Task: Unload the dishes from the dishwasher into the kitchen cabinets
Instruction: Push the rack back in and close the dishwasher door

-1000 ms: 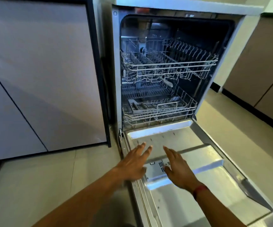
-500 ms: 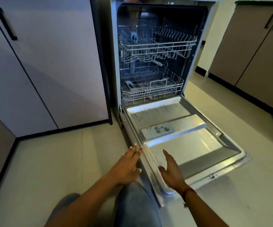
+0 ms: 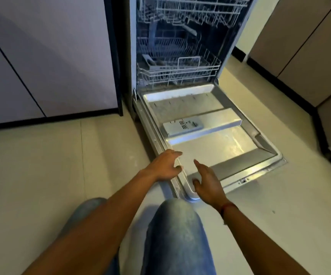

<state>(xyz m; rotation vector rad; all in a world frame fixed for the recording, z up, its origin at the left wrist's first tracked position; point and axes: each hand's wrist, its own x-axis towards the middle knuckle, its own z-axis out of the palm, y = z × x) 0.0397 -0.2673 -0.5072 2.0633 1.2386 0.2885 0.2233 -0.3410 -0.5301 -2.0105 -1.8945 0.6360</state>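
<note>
We see the dishwasher (image 3: 180, 46) standing open between a pale cabinet (image 3: 51, 56) on the left and brown cabinets (image 3: 299, 46) on the right. Its door (image 3: 220, 147) is folded flat just above the tiled floor (image 3: 41, 165). The lower rack (image 3: 180, 70) and the upper rack (image 3: 196, 10) both sit pushed inside the tub. We cannot make out what lies in them beyond a grey insert in the lower one. The detergent dispenser (image 3: 182, 127) shows on the door's inner face.

Our left hand (image 3: 165, 165) hangs over the door's left edge, fingers loosely bent and holding nothing. Our right hand (image 3: 206, 181) is over the door's near left corner, fingers relaxed and mostly straight, also holding nothing. We cannot tell whether either hand touches the metal. A red thread (image 3: 227, 208) circles the right wrist, and a knee in jeans (image 3: 176, 231) fills the foreground.
</note>
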